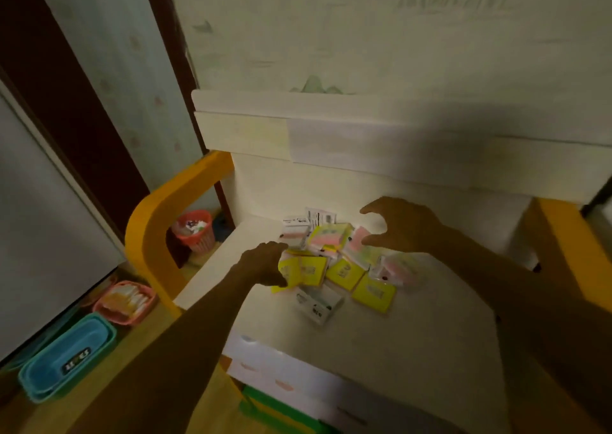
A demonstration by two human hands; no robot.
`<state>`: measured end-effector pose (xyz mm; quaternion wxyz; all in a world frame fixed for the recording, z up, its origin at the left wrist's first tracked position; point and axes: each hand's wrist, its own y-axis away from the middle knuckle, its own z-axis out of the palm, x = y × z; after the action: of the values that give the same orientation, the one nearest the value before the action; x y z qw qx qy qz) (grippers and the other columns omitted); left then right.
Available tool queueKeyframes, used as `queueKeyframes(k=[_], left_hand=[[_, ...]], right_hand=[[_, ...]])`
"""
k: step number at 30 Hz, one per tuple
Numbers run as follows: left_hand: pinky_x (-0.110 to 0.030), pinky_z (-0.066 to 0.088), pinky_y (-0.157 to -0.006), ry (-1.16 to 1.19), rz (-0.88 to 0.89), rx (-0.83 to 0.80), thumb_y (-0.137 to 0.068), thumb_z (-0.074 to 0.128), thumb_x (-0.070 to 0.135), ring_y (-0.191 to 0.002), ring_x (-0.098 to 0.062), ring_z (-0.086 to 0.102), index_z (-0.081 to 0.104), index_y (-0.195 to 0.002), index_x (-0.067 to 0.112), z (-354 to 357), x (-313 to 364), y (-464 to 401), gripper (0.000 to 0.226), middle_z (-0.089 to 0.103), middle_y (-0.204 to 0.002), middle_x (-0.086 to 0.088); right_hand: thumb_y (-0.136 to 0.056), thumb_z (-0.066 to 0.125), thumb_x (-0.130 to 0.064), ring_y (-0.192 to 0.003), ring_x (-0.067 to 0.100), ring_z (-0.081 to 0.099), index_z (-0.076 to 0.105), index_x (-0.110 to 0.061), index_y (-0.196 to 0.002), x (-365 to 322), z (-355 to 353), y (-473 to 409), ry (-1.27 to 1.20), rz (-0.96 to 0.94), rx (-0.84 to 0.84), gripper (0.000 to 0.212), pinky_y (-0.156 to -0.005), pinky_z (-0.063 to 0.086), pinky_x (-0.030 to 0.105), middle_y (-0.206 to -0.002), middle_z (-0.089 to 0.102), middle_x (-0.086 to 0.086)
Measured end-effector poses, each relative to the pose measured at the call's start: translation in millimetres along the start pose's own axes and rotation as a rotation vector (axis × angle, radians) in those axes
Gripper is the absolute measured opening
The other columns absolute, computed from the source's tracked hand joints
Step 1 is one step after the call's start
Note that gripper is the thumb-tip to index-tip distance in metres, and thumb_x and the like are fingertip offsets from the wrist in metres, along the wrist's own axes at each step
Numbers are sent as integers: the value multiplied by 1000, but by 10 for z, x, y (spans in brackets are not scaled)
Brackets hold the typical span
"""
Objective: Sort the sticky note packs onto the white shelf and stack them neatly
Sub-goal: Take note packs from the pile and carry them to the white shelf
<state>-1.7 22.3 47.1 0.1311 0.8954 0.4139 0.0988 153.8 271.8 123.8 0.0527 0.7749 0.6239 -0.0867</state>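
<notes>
A loose heap of sticky note packs lies on the white shelf. Several packs are yellow, such as the one at the heap's near right. Others are pink and green pastel, and a white pack lies at the front. My left hand rests on the heap's left side, its fingers closed around a yellow pack. Over the heap's right side hovers my right hand, fingers spread and curved, holding nothing.
An orange curved frame borders the shelf on the left, with another orange part on the right. On the floor at left are a red waste basket, a pink basket and blue trays. A raised white back ledge stands behind.
</notes>
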Motion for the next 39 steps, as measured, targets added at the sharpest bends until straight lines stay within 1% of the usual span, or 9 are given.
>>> queueKeyframes(k=[8, 14, 20, 22, 26, 29, 35, 37, 39], left_hand=[[-39, 38, -109, 145, 214, -75, -71, 79, 39, -132, -21, 42, 32, -145, 27, 312, -219, -435, 89, 39, -148, -2], [-39, 44, -103, 236, 306, 27, -67, 79, 47, -127, -19, 47, 41, -140, 26, 402, -356, -525, 85, 47, -142, -1], [-35, 44, -98, 137, 273, 76, -64, 82, 49, -123, -21, 47, 36, -143, 28, 366, -491, -536, 93, 46, -138, -3], [-33, 44, -94, 113, 258, 76, -63, 82, 50, -119, -20, 48, 37, -143, 28, 282, -538, -545, 94, 47, -133, -4], [-34, 45, -91, 75, 237, 97, -62, 83, 49, -118, -21, 48, 37, -143, 24, 50, -623, -540, 96, 48, -129, -5], [-35, 44, -91, 42, 233, 116, -64, 82, 49, -120, -22, 45, 34, -144, 24, -89, -661, -503, 97, 46, -131, -5], [-35, 43, -92, 21, 253, 119, -65, 81, 50, -121, -23, 46, 34, -144, 24, -152, -725, -422, 95, 46, -132, -5], [-35, 43, -92, 36, 262, 127, -66, 81, 49, -120, -22, 46, 34, -143, 24, -148, -757, -411, 94, 46, -132, -5], [-34, 43, -92, 45, 271, 133, -66, 80, 49, -121, -22, 45, 33, -144, 24, -141, -802, -404, 94, 45, -133, -5]], right_hand=[[-74, 63, -67, -128, 13, 44, 44, -44, -132, 5, 310, -54, 27, 181, -55, 65, -99, 41, 37, -141, 44, -13], [-74, 65, -64, -117, 14, 54, 54, -43, -120, 29, 529, -40, 16, 254, -133, 52, -89, 45, 32, -127, 55, -11], [-78, 61, -64, -127, 17, 44, 41, -39, -137, -58, 640, -114, 31, 263, -127, 67, -98, 40, 36, -141, 45, -8], [-78, 58, -65, -125, 19, 46, 42, -37, -136, -129, 659, -198, -2, 248, -134, 66, -97, 41, 38, -140, 47, -5], [-80, 65, -53, -122, 23, 48, 49, -29, -134, -289, 725, -481, -31, 206, -130, 61, -96, 44, 39, -136, 49, 3], [-80, 69, -46, -132, 23, 36, 43, -28, -140, -392, 790, -704, -66, 182, -154, 67, -105, 38, 40, -144, 40, 5], [-84, 65, -49, -144, 31, 19, 24, -20, -150, -519, 924, -1036, 22, 170, -291, 83, -115, 27, 44, -157, 21, 11], [-86, 62, -48, -142, 31, 24, 29, -19, -149, -515, 975, -1094, 48, 180, -331, 77, -115, 27, 42, -156, 25, 11], [-88, 59, -50, -136, 31, 34, 43, -19, -141, -522, 1001, -1138, 43, 190, -315, 64, -110, 34, 41, -149, 38, 12]])
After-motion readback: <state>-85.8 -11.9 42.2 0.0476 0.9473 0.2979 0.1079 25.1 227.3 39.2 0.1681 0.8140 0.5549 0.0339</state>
